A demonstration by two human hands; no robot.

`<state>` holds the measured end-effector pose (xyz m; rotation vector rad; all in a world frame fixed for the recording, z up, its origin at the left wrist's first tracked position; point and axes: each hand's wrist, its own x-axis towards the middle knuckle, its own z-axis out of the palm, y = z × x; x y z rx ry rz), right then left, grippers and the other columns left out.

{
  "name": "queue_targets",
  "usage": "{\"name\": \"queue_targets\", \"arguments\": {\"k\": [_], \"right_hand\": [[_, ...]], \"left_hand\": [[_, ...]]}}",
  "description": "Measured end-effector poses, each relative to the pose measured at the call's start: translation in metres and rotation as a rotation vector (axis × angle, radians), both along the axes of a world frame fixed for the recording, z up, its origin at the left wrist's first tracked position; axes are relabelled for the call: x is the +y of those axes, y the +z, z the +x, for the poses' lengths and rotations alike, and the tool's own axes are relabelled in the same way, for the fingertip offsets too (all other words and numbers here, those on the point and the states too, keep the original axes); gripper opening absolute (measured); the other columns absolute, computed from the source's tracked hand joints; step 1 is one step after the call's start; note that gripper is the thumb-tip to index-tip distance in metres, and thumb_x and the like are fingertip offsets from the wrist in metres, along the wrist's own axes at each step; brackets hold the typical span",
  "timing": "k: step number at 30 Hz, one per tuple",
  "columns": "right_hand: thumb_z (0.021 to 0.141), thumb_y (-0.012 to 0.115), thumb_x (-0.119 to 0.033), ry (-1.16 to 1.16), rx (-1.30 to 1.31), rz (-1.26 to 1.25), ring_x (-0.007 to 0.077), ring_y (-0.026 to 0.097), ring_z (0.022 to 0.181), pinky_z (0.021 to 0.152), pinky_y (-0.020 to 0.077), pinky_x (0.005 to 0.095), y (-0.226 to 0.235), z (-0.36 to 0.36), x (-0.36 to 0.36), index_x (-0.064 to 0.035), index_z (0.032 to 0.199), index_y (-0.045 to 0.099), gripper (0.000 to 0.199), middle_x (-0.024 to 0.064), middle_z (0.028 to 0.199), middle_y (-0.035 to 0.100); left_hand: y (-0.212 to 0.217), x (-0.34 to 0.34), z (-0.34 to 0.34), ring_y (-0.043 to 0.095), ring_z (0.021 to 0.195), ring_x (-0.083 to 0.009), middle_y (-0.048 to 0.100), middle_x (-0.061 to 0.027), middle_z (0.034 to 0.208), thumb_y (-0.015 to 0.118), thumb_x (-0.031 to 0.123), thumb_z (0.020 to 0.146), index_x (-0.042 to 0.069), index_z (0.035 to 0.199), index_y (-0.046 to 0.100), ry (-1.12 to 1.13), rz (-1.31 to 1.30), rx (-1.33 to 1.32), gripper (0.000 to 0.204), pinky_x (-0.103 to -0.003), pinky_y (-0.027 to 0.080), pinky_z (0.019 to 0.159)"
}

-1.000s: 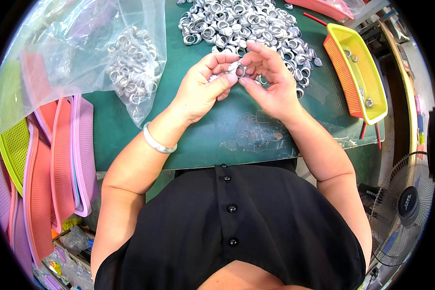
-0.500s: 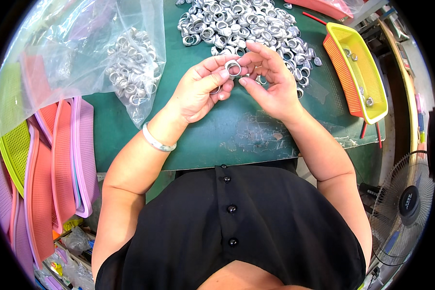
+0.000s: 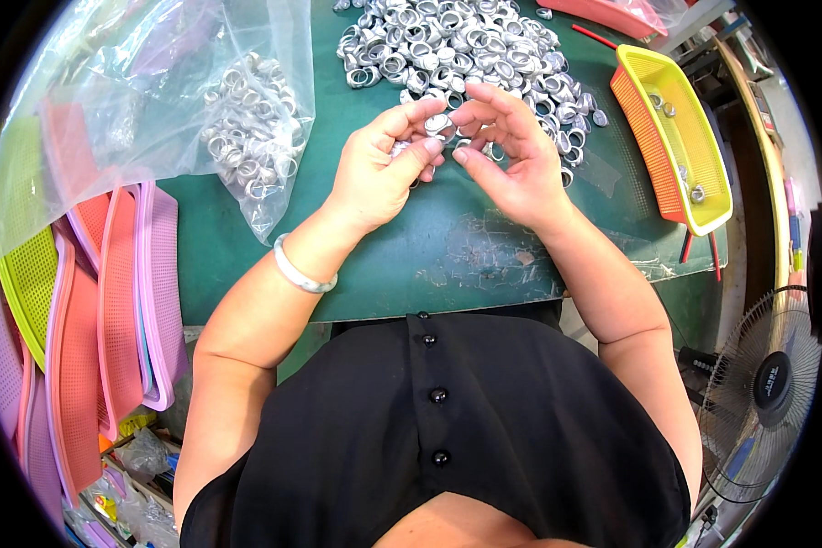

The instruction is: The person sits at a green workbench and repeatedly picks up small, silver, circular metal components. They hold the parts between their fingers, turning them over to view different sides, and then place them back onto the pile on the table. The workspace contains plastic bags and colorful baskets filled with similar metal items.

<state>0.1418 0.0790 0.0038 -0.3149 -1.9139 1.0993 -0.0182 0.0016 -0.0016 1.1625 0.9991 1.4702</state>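
Note:
Between thumb and forefinger, my left hand (image 3: 367,173) grips a silver-coloured ring (image 3: 438,125), its broad face turned up. More rings (image 3: 400,148) show in the curled fingers below it. My right hand (image 3: 521,169) is just to the right, fingers curved and spread, its thumb and fingertips apart and close to the ring. Whether a fingertip touches it I cannot tell. Beyond both hands lies a large heap of similar silver rings (image 3: 457,50), some loose ones reaching behind my right fingers.
A clear plastic bag (image 3: 279,55) with many rings lies left on the green table (image 3: 374,274). A yellow-and-orange basket (image 3: 645,137) holding a few rings stands right. Stacked coloured baskets (image 3: 119,310) are at the left edge; a fan (image 3: 767,388) stands lower right.
The ring in my left fingers has turned, from its open hole facing me to its broad face. My left thumb has shifted slightly lower; my right hand has barely moved.

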Motion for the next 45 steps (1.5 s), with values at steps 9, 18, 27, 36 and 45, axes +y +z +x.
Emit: {"name": "queue_targets", "arguments": {"k": [9,18,27,36,45], "right_hand": [[0.078,0.060,0.006,0.102,0.029,-0.158,0.0131,0.057,0.087,0.073,0.0489,0.0242,0.000,-0.002,-0.003,-0.0042,0.126,0.040,0.053,0.0076,0.096,0.055],[0.083,0.059,-0.003,0.226,0.139,-0.674,0.0147,0.058,0.084,0.074,0.0490,0.0262,0.004,-0.001,0.001,0.0026,0.123,0.038,0.046,0.0096,0.096,0.057],[0.083,0.059,-0.004,0.221,0.133,-0.733,0.0154,0.059,0.079,0.071,0.0495,0.0260,0.003,-0.002,0.002,0.0024,0.122,0.041,0.043,0.0113,0.096,0.058],[0.084,0.058,-0.005,0.252,0.029,-0.766,0.0137,0.059,0.077,0.069,0.0494,0.0253,0.001,-0.002,0.003,0.0032,0.116,0.048,0.034,0.0104,0.093,0.059],[0.085,0.057,-0.004,0.266,-0.019,-0.732,0.0137,0.059,0.078,0.069,0.0495,0.0253,0.000,-0.001,0.003,0.0025,0.117,0.049,0.034,0.0101,0.094,0.059]], "left_hand": [[0.002,-0.001,0.008,0.056,0.067,-0.0108,0.063,-0.0080,0.086,0.062,-0.005,0.073,0.009,0.124,0.047,0.300,0.348,0.631,0.055,-0.024,0.048,0.062],[0.002,0.000,0.007,0.050,0.065,-0.0055,0.060,-0.0009,0.082,0.064,0.001,0.077,0.001,0.113,0.053,0.225,0.149,0.222,0.038,-0.020,0.044,0.062],[0.012,-0.004,0.005,0.043,0.055,-0.0029,0.055,0.0026,0.068,0.059,0.009,0.084,0.003,0.095,0.063,0.018,-0.248,-0.098,0.014,-0.016,0.033,0.048],[0.010,-0.003,0.006,0.042,0.052,-0.0016,0.059,0.0009,0.070,0.062,0.014,0.081,0.003,0.087,0.064,-0.031,-0.349,-0.231,0.013,-0.015,0.031,0.045],[0.013,-0.004,0.007,0.041,0.052,-0.0022,0.057,0.0002,0.066,0.060,0.016,0.082,0.004,0.077,0.062,-0.037,-0.370,-0.258,0.013,-0.015,0.030,0.044]]}}
